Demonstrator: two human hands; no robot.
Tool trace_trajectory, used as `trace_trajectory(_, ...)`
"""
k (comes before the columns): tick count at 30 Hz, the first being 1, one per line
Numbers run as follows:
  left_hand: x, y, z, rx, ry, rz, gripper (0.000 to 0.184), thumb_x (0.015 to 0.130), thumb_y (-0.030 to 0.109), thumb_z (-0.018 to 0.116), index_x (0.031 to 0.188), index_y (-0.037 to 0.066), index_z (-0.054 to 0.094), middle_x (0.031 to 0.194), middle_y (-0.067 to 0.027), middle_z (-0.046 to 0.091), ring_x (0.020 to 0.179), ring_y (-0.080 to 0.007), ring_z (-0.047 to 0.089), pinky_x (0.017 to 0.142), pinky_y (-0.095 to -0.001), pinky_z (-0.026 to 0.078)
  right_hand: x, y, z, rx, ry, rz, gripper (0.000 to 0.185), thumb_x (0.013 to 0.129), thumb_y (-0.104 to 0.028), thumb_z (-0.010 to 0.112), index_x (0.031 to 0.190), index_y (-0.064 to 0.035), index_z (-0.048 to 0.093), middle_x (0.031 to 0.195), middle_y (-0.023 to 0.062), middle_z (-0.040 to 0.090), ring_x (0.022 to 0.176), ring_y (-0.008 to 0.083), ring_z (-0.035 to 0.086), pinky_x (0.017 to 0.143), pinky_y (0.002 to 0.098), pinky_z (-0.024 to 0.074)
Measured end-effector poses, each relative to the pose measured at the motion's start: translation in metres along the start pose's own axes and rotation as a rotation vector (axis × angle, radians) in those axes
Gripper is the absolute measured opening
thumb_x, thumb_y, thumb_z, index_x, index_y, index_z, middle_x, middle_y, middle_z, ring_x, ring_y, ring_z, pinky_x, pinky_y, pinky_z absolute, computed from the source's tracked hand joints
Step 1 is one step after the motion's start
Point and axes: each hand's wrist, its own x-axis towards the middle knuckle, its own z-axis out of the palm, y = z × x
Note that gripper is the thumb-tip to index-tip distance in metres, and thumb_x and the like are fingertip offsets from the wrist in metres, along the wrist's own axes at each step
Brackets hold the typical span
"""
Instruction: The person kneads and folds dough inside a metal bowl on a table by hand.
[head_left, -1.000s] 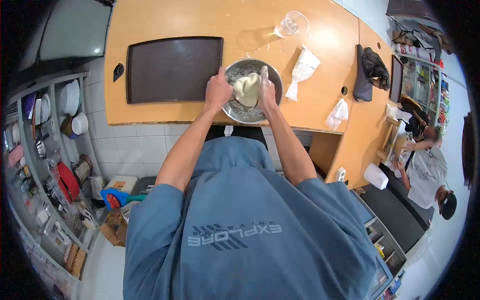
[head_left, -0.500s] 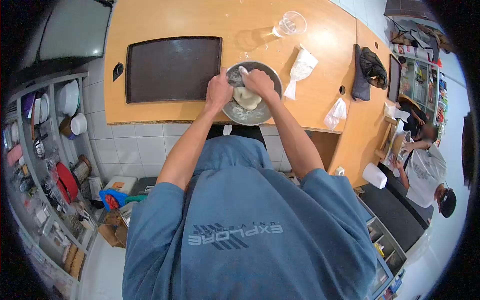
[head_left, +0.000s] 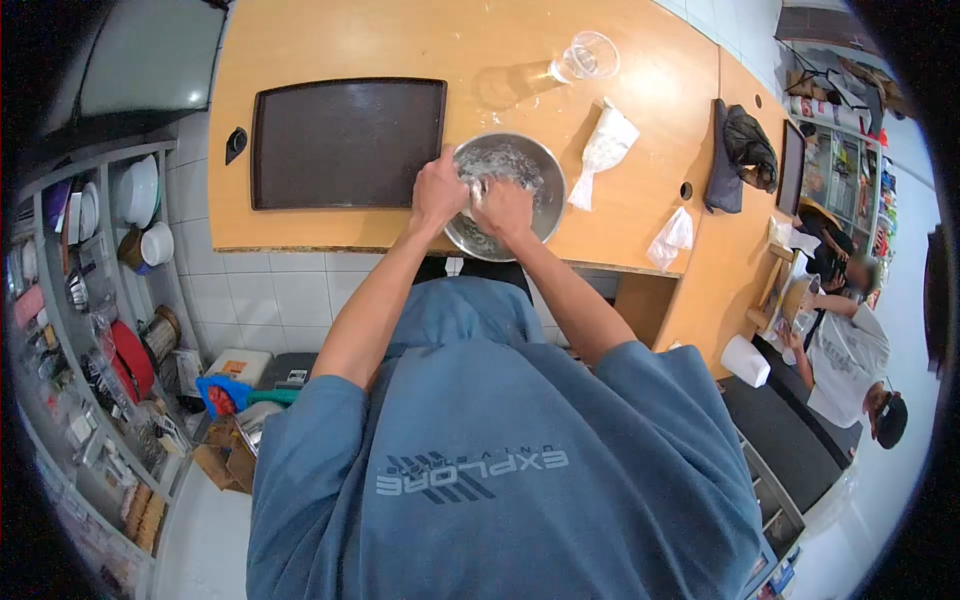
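A round metal bowl (head_left: pixel 545 180) dusted with flour stands at the near edge of the table. My left hand (head_left: pixel 438 190) is closed over its left rim. Inside the bowl, my right hand (head_left: pixel 505 208) has its fingers curled into the pale dough (head_left: pixel 474 196), close to the left wall. Most of the dough is hidden under that hand. Left of the bowl lies a dark rectangular tray (head_left: pixel 345 145).
A clear plastic cup (head_left: pixel 588 58) stands behind the bowl. To the right lie a tied bag of white powder (head_left: pixel 608 145), a smaller plastic bag (head_left: pixel 672 240) and dark cloth (head_left: pixel 745 150). Shelves (head_left: pixel 90 300) line the left. Co-workers (head_left: pixel 850 350) are at far right.
My right hand has moved left and down in the bowl, from the dough's far side onto the dough, now mostly covered. The left hand stays at the rim. The view has shifted slightly.
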Motion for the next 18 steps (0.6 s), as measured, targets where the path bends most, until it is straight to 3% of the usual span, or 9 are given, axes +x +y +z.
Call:
trace_trajectory(6, -0.003, -0.004, 0.000, -0.058, 0.019, 0.058, 0.020, 0.088, 0.005, 0.058, 0.106, -0.001, 0.054, 0.085, -0.0307, 0.067, 0.083, -0.0517, 0.065, 0.071, -0.0598, 0.052, 0.008, 0.008, 0.008, 0.063, 0.059, -0.009, 0.038, 0.094, -0.038, 0.053, 0.092, -0.0061, 0.073, 0.090, 0.0237, 0.072, 0.081, 0.0402, 0.072, 0.075, 0.0532, 0.0559)
trace_trajectory(13, -0.007, -0.010, -0.001, 0.002, -0.034, 0.033, 0.020, 0.092, 0.006, 0.058, 0.111, 0.001, 0.051, 0.083, -0.0324, 0.066, 0.085, -0.0527, 0.065, 0.071, -0.0615, 0.050, 0.038, -0.003, 0.005, 0.020, -0.034, 0.278, 0.047, 0.093, -0.041, 0.054, 0.078, -0.0034, 0.079, 0.080, 0.0251, 0.072, 0.081, 0.0418, 0.074, 0.077, 0.0508, 0.0576)
trace_trajectory(18, -0.008, -0.005, 0.001, -0.005, 0.005, -0.008, 0.025, 0.093, 0.004, 0.058, 0.116, 0.000, 0.051, 0.085, -0.0322, 0.067, 0.085, -0.0520, 0.066, 0.072, -0.0607, 0.050, 0.040, -0.001, 0.002, 0.099, 0.002, 0.346, 0.047, 0.090, -0.044, 0.058, 0.086, -0.0010, 0.078, 0.088, 0.0283, 0.072, 0.087, 0.0439, 0.072, 0.080, 0.0509, 0.0567)
